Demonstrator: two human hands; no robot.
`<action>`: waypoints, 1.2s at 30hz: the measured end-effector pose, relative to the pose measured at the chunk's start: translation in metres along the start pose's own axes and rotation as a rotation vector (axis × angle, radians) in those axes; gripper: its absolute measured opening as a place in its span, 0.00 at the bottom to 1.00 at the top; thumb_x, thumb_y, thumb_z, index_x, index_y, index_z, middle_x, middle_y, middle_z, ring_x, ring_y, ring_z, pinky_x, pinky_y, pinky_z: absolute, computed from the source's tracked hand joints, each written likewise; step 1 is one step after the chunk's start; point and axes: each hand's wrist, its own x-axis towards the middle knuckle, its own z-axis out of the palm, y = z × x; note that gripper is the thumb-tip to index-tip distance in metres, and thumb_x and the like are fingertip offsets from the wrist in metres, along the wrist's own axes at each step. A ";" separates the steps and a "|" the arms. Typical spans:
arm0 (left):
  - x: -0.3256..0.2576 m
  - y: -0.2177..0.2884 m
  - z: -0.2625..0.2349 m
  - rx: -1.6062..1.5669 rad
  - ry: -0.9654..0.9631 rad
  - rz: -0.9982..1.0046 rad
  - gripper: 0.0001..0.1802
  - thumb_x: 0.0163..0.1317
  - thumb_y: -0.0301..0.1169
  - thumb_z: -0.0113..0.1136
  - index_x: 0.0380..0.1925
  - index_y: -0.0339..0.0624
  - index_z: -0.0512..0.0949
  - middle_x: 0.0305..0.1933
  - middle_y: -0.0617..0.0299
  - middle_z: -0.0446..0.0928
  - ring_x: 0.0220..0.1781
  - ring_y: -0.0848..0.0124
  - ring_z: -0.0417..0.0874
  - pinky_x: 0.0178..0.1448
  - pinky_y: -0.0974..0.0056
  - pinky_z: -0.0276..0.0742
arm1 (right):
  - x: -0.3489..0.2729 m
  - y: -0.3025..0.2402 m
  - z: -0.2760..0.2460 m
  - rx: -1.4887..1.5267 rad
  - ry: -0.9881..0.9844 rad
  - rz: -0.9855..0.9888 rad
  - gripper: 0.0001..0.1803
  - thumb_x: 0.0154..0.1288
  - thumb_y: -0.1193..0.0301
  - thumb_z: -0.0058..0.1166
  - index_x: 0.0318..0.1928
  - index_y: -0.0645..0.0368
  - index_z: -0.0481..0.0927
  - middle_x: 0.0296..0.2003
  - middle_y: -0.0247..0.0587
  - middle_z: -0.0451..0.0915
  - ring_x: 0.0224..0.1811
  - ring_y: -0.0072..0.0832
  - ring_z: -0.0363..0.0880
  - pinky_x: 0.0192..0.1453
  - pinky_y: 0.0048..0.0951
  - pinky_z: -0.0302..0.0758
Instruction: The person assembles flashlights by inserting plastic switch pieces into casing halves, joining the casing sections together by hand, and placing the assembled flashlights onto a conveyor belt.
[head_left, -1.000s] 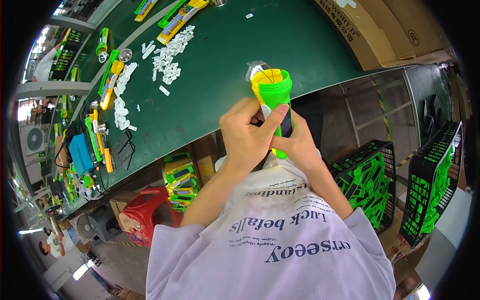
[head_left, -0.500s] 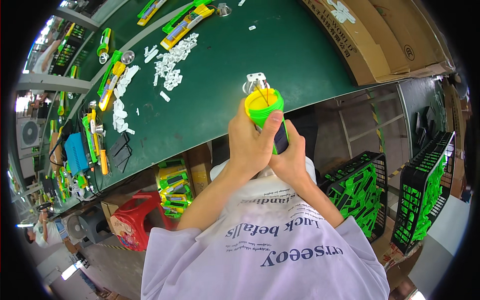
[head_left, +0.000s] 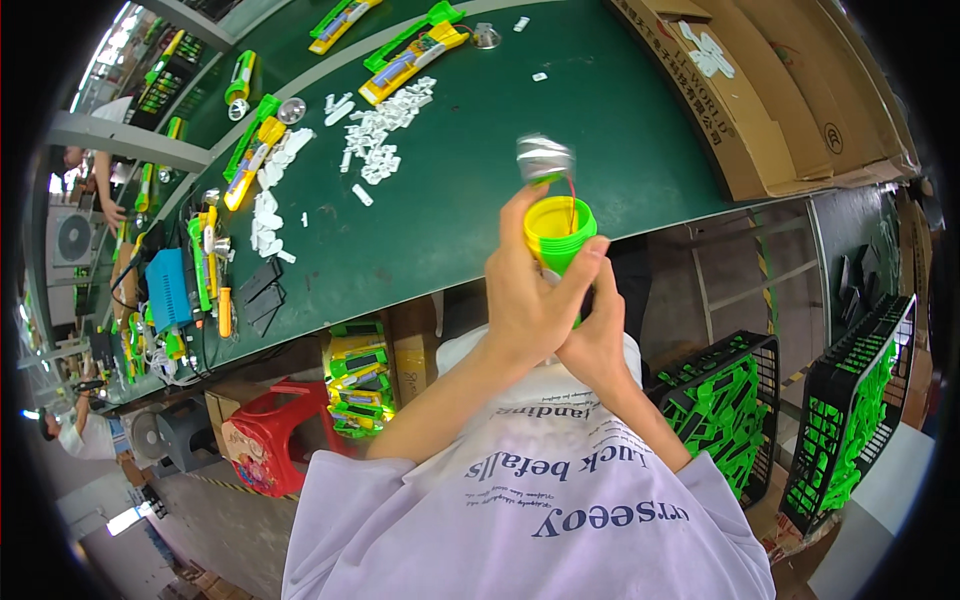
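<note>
Large dark lettering [head_left: 608, 520] runs upside down across the pale shirt [head_left: 400, 540], and black print [head_left: 682, 85] lines the cardboard box [head_left: 860, 125]. The left hand [head_left: 535, 305] and right hand [head_left: 600, 345] share a closed grip on the green-and-yellow flashlight [head_left: 573, 246], before the worktop [head_left: 460, 180]: left forefinger raised beside the rim, right fingers lower. A red wire [head_left: 573, 188] rises toward a blurred silvery lamp cup [head_left: 546, 158].
</note>
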 end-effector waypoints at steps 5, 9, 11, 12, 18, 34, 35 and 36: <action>0.035 -0.011 -0.025 0.567 -0.180 0.432 0.27 0.60 0.37 0.65 0.57 0.38 0.75 0.52 0.43 0.78 0.61 0.49 0.76 0.63 0.56 0.71 | -0.001 0.020 -0.010 0.445 -0.244 0.306 0.25 0.50 0.73 0.65 0.48 0.64 0.71 0.30 0.41 0.79 0.28 0.34 0.80 0.36 0.29 0.76; 0.074 -0.005 -0.063 0.327 -0.353 0.050 0.19 0.71 0.42 0.54 0.49 0.39 0.81 0.44 0.58 0.84 0.42 0.75 0.82 0.46 0.67 0.75 | -0.008 0.011 -0.015 1.139 -0.397 0.651 0.17 0.57 0.70 0.61 0.42 0.60 0.68 0.18 0.35 0.68 0.17 0.24 0.68 0.20 0.25 0.64; 0.095 -0.017 -0.094 0.883 -0.099 0.399 0.12 0.65 0.36 0.61 0.40 0.39 0.83 0.36 0.54 0.84 0.31 0.67 0.82 0.38 0.63 0.76 | -0.005 0.007 -0.018 1.244 -0.359 0.659 0.14 0.59 0.71 0.58 0.41 0.58 0.68 0.17 0.35 0.65 0.16 0.24 0.64 0.19 0.26 0.62; 0.105 -0.024 -0.113 1.046 -0.032 0.411 0.10 0.60 0.33 0.64 0.36 0.38 0.83 0.33 0.53 0.82 0.31 0.61 0.82 0.38 0.61 0.77 | -0.003 0.011 -0.020 1.291 -0.385 0.625 0.14 0.60 0.68 0.57 0.42 0.56 0.68 0.17 0.35 0.64 0.16 0.25 0.62 0.20 0.27 0.62; 0.133 -0.040 -0.155 1.206 -0.072 0.278 0.10 0.54 0.30 0.70 0.33 0.37 0.81 0.29 0.54 0.80 0.28 0.62 0.81 0.36 0.61 0.76 | 0.001 0.020 -0.022 1.442 -0.443 0.541 0.16 0.59 0.66 0.56 0.43 0.56 0.67 0.17 0.37 0.64 0.18 0.26 0.64 0.23 0.29 0.64; 0.036 0.010 -0.043 -0.073 -0.477 -0.028 0.05 0.59 0.17 0.62 0.34 0.35 0.78 0.36 0.61 0.80 0.33 0.76 0.81 0.42 0.71 0.77 | 0.002 0.018 -0.024 1.555 -0.598 0.422 0.17 0.57 0.66 0.60 0.42 0.57 0.68 0.19 0.37 0.68 0.18 0.26 0.66 0.24 0.28 0.67; 0.032 0.001 -0.036 -0.148 -0.551 0.035 0.05 0.58 0.16 0.62 0.34 0.35 0.78 0.37 0.60 0.79 0.33 0.76 0.80 0.41 0.71 0.77 | 0.002 0.019 -0.022 1.562 -0.599 0.433 0.17 0.57 0.66 0.60 0.42 0.57 0.68 0.19 0.37 0.68 0.18 0.25 0.66 0.24 0.28 0.67; 0.031 -0.003 -0.033 -0.148 -0.545 0.019 0.05 0.58 0.16 0.62 0.34 0.35 0.78 0.37 0.60 0.79 0.33 0.76 0.80 0.41 0.71 0.77 | 0.002 0.021 -0.021 1.568 -0.602 0.444 0.17 0.57 0.66 0.60 0.42 0.57 0.69 0.19 0.37 0.68 0.18 0.25 0.66 0.24 0.28 0.67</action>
